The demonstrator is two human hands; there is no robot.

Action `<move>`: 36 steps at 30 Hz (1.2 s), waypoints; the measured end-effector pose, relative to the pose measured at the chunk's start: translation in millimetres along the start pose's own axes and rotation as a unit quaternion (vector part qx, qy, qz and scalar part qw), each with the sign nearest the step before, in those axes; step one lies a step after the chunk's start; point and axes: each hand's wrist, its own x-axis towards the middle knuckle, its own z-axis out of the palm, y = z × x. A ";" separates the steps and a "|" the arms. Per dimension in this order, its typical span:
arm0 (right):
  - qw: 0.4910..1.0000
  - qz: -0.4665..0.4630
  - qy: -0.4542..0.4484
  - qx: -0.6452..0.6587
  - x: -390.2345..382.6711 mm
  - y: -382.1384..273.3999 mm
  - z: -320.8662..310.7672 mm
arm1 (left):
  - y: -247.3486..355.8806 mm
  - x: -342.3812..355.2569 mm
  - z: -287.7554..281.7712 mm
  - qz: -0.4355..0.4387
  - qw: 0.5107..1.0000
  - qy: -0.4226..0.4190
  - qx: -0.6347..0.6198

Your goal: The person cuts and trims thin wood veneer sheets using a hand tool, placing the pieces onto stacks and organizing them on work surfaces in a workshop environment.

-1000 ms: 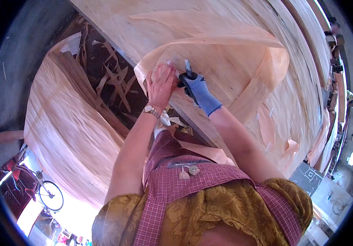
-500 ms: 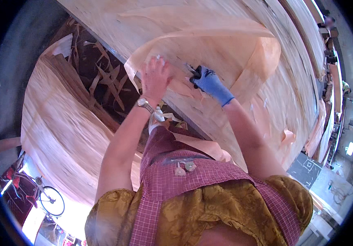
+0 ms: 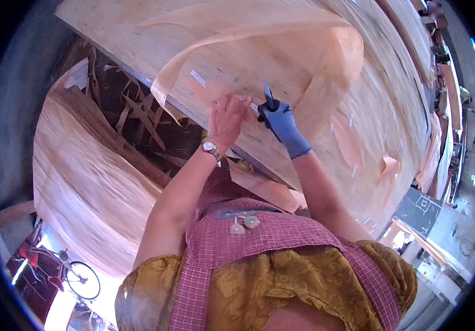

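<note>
My right hand (image 3: 281,126), in a blue glove with dark fingertips, is closed round the dark handle of a knife (image 3: 268,94), its blade pointing away from me. Close beside it, my bare left hand (image 3: 226,122) has its fingers drawn together; a small pale piece shows at the fingertips, too small to name. Both hands are over a broad sheet of pale wood veneer (image 3: 303,151), near its left edge. A long loose strip of thin veneer (image 3: 339,60) curls in an arc beyond them. One short white strip (image 3: 198,78) lies on the sheet, left of the knife.
At left stands another stack of veneer sheets (image 3: 94,171). Torn veneer scraps (image 3: 141,113) fill the dark gap between the stacks. A curled shaving (image 3: 390,168) lies on the sheet at right. A bicycle (image 3: 80,278) stands at the lower left.
My left hand has moved right toward the gloved hand, its spread fingers now drawn together. The knife has turned to point away from me. The white strip beyond the left hand now shows uncovered.
</note>
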 end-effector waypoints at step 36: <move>0.894 -0.005 0.405 0.192 -4.8 31.0 -202.8 | -146.4 132.5 -109.4 -0.123 0.902 0.167 -0.378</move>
